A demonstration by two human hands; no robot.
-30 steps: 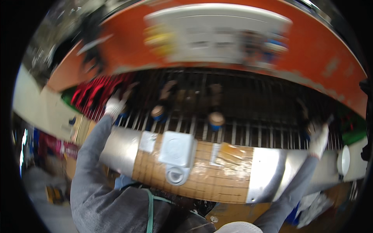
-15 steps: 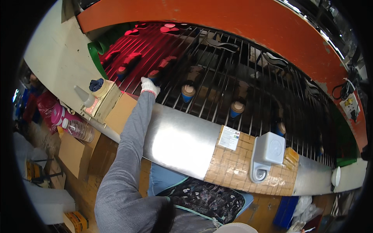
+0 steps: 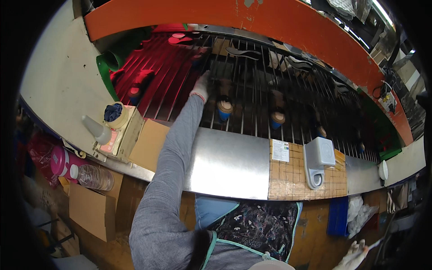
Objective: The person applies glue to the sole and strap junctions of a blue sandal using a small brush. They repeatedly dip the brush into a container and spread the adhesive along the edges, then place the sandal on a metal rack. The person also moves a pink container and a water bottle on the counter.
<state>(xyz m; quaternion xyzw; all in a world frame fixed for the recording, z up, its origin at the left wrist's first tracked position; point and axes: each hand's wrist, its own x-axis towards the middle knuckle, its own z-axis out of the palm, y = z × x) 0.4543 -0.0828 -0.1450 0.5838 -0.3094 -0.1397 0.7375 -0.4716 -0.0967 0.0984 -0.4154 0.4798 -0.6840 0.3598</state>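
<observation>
My left hand (image 3: 201, 85), in a white glove, reaches over the metal bars of a conveyor rack (image 3: 180, 92). Its fingers close on the heel end of a shoe last with a dark upper, which points away from me and is mostly lost in shadow. To its right on the bars lie a shoe last (image 3: 225, 109) with a blue and brown end, and another like it (image 3: 277, 119). One more last (image 3: 134, 92) sits under red light to the left. At the lower right edge, my gloved right hand (image 3: 353, 257) grips a thin white stick (image 3: 375, 244).
An orange beam (image 3: 216, 15) arches over the rack; soles lie along its far side. On the near ledge are a metal plate (image 3: 229, 166), a grey-white dispenser (image 3: 320, 155), a cardboard piece (image 3: 150, 139) and a tape roll (image 3: 118, 120). A plastic bottle (image 3: 94, 177) lies at left.
My left hand has moved right and farther over the rack, taking the last from its place on the bars. My right hand has come further into view. The whole view has shifted.
</observation>
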